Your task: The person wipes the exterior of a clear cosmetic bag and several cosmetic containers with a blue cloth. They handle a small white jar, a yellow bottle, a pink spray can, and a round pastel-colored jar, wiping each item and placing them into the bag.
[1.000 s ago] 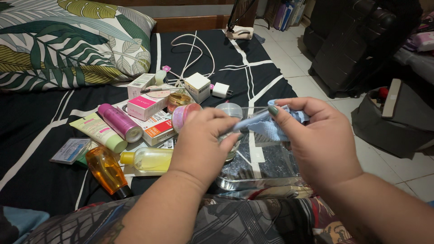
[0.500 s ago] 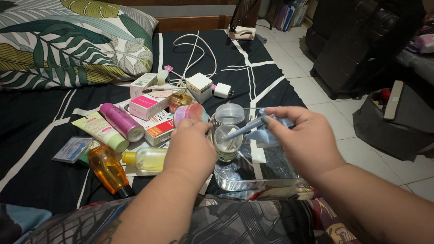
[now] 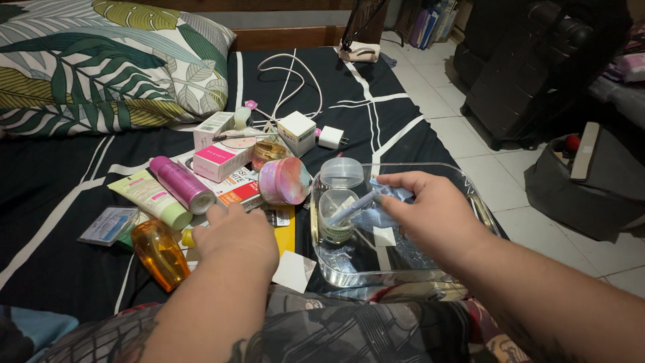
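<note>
The right hand is over a clear tray. Its fingers pinch a thin tube and a blue cloth together, so both stay up off the tray floor. The tube pokes out past the fingertips, toward a small jar that stands in the tray just beside them. A round lid sits a bit beyond the jar.

The left hand lies flat and loose, holding nothing. It rests on the pile of bottles and boxes. A yellow bottle peeks out from under it, and an orange bottle lies near its wrist side. A pink jar sits just past its fingertips.
</note>
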